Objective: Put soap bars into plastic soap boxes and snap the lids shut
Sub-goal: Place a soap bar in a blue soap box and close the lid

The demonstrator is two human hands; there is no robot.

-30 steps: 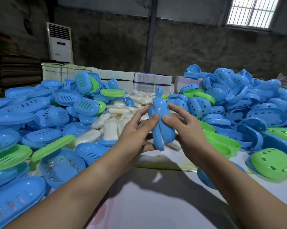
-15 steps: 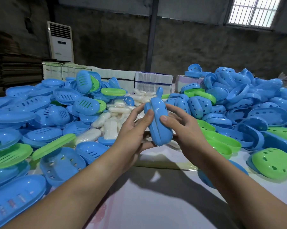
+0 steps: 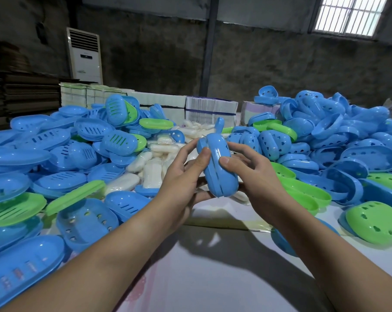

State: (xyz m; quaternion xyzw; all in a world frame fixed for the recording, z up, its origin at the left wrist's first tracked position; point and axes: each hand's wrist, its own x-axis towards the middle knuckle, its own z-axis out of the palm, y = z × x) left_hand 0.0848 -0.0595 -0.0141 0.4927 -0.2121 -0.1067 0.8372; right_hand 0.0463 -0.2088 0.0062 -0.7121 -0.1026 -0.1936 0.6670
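A blue plastic soap box [image 3: 217, 168] stands on edge between my hands above the table, lid and base pressed together with a thin seam showing. My left hand [image 3: 183, 174] grips it from the left, thumb on the lid side. My right hand [image 3: 255, 174] grips it from the right, thumb on the front and fingers behind. What is inside the box is hidden. White soap bars [image 3: 153, 171] lie in a heap just beyond my hands.
Heaps of blue and green box halves fill the left [image 3: 62, 154] and the right [image 3: 339, 140] of the table. Stacked white cartons [image 3: 210, 106] stand behind the soap. A green lid [image 3: 376, 224] lies at the right. White table surface [image 3: 213, 278] stretches below my forearms.
Both hands have tilted the blue box, its top leaning left and its lower end swinging toward the right. The grip of both hands stays the same.
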